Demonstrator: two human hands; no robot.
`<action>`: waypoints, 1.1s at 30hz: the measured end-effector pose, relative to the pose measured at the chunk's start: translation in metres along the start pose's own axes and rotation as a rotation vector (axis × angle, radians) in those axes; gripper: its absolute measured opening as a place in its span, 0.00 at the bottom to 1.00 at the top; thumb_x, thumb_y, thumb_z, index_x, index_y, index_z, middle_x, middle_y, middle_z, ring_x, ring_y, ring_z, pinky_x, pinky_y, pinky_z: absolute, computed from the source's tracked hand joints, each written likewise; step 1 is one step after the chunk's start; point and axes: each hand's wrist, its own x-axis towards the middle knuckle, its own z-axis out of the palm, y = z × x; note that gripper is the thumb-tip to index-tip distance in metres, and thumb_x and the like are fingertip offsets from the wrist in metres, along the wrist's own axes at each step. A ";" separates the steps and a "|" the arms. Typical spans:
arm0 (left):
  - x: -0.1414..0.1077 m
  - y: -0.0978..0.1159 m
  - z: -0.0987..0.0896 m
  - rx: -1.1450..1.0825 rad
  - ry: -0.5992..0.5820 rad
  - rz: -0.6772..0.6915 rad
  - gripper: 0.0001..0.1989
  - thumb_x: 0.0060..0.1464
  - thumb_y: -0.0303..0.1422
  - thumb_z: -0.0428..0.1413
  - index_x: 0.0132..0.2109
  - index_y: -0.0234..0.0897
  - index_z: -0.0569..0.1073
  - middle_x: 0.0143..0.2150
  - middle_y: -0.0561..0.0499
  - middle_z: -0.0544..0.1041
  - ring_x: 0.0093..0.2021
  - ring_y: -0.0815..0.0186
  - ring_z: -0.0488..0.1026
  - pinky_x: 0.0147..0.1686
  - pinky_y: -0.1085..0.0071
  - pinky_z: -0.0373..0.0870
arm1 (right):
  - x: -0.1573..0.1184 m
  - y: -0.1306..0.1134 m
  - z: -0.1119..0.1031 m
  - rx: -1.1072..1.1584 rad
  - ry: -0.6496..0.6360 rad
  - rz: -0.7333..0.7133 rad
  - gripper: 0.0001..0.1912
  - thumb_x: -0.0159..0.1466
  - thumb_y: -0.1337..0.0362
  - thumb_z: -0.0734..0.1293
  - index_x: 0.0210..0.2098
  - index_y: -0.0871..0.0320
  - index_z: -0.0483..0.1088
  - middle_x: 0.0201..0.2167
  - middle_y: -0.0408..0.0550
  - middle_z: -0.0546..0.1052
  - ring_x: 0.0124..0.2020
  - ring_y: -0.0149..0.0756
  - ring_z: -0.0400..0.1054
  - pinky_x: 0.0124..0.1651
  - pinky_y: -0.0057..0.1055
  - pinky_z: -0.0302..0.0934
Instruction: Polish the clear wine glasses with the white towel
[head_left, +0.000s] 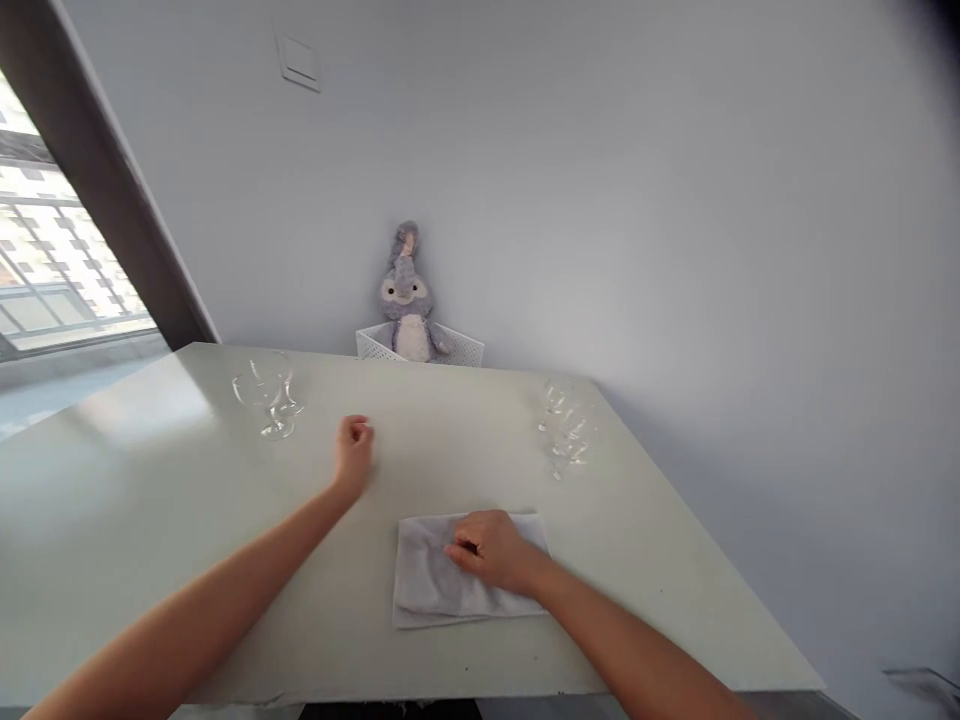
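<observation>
My left hand [354, 452] is loosely curled just above or on the table, to the right of two clear stemmed glasses [259, 392]; no object shows in its fingers. Over a folded pale grey cloth [427, 575] near the table's front edge, my right hand [491, 548] rests with its fingers curled in. A small gap shows between thumb and fingers, with nothing visible inside. Several more clear glasses [568, 432] stand grouped at the right side of the table; their outlines overlap and are faint.
The white table [450, 440] meets a pale wall along its back and right. Behind its far edge, a grey plush toy [412, 335] sits in a white perforated basket [469, 350]. A window [60, 230] is at the left, and a wall switch [299, 62] is above.
</observation>
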 end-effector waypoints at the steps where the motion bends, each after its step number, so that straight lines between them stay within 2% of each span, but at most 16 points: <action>1: -0.010 0.006 0.019 -0.011 -0.136 -0.006 0.09 0.47 0.28 0.48 0.38 0.39 0.65 0.25 0.57 0.61 0.23 0.74 0.58 0.23 0.76 0.58 | 0.000 0.000 0.000 -0.006 -0.001 -0.001 0.16 0.62 0.59 0.58 0.20 0.59 0.64 0.18 0.40 0.67 0.23 0.27 0.56 0.28 0.26 0.45; 4: -0.037 0.025 0.075 -0.044 -0.511 -0.045 0.09 0.43 0.27 0.52 0.35 0.37 0.69 0.33 0.51 0.69 0.26 0.72 0.63 0.24 0.76 0.60 | 0.000 0.001 -0.001 -0.011 -0.013 -0.008 0.16 0.61 0.60 0.59 0.20 0.59 0.64 0.19 0.40 0.68 0.22 0.26 0.56 0.27 0.26 0.44; 8: -0.074 0.048 0.141 -0.104 -0.887 -0.149 0.13 0.40 0.24 0.54 0.37 0.36 0.71 0.41 0.47 0.72 0.30 0.71 0.67 0.27 0.75 0.63 | -0.001 0.001 -0.002 -0.013 0.000 -0.034 0.15 0.61 0.62 0.60 0.19 0.59 0.64 0.19 0.38 0.68 0.20 0.25 0.54 0.26 0.26 0.43; 11: -0.104 0.059 0.176 -0.148 -1.024 -0.242 0.24 0.38 0.26 0.57 0.46 0.41 0.66 0.51 0.45 0.67 0.34 0.69 0.69 0.28 0.74 0.64 | -0.002 0.002 -0.001 -0.032 0.032 -0.024 0.13 0.59 0.64 0.60 0.19 0.59 0.64 0.18 0.38 0.67 0.20 0.25 0.53 0.26 0.26 0.44; 14: -0.127 0.063 0.199 -0.166 -1.053 -0.340 0.31 0.38 0.28 0.59 0.51 0.41 0.60 0.55 0.40 0.61 0.35 0.68 0.69 0.28 0.73 0.64 | -0.002 0.002 0.000 -0.035 0.073 -0.045 0.10 0.58 0.66 0.60 0.21 0.59 0.66 0.20 0.40 0.70 0.23 0.28 0.56 0.28 0.27 0.47; 16: -0.135 0.066 0.208 -0.187 -1.057 -0.378 0.31 0.39 0.28 0.59 0.52 0.40 0.58 0.55 0.40 0.61 0.35 0.69 0.69 0.28 0.73 0.63 | -0.001 0.001 -0.001 -0.027 0.097 -0.061 0.08 0.57 0.68 0.59 0.23 0.58 0.66 0.22 0.41 0.71 0.25 0.29 0.57 0.30 0.28 0.48; 21: -0.136 0.068 0.212 -0.285 -1.150 -0.399 0.33 0.39 0.28 0.59 0.53 0.41 0.55 0.50 0.45 0.65 0.30 0.74 0.67 0.28 0.74 0.62 | 0.000 0.002 0.000 -0.029 0.086 -0.063 0.10 0.58 0.68 0.58 0.21 0.58 0.65 0.20 0.41 0.69 0.24 0.29 0.55 0.29 0.28 0.48; 25: -0.128 0.064 0.197 -0.316 -1.190 -0.356 0.34 0.38 0.28 0.59 0.53 0.43 0.56 0.46 0.48 0.66 0.27 0.76 0.65 0.27 0.75 0.60 | -0.002 0.005 0.003 -0.035 0.067 -0.054 0.10 0.58 0.66 0.60 0.21 0.58 0.66 0.20 0.40 0.69 0.23 0.28 0.56 0.28 0.28 0.46; 28: -0.114 0.058 0.173 -0.288 -1.070 -0.338 0.31 0.37 0.27 0.59 0.50 0.44 0.57 0.44 0.50 0.66 0.26 0.76 0.64 0.26 0.76 0.59 | -0.002 0.005 0.002 -0.033 0.041 -0.033 0.13 0.59 0.64 0.61 0.20 0.59 0.65 0.19 0.40 0.68 0.21 0.26 0.55 0.27 0.27 0.44; 33: -0.072 0.043 0.107 -0.344 -0.687 -0.335 0.25 0.35 0.27 0.58 0.44 0.41 0.62 0.42 0.51 0.68 0.27 0.77 0.65 0.26 0.77 0.59 | 0.000 0.002 -0.001 -0.043 0.000 -0.007 0.16 0.61 0.60 0.59 0.19 0.60 0.64 0.19 0.40 0.68 0.22 0.26 0.56 0.26 0.26 0.44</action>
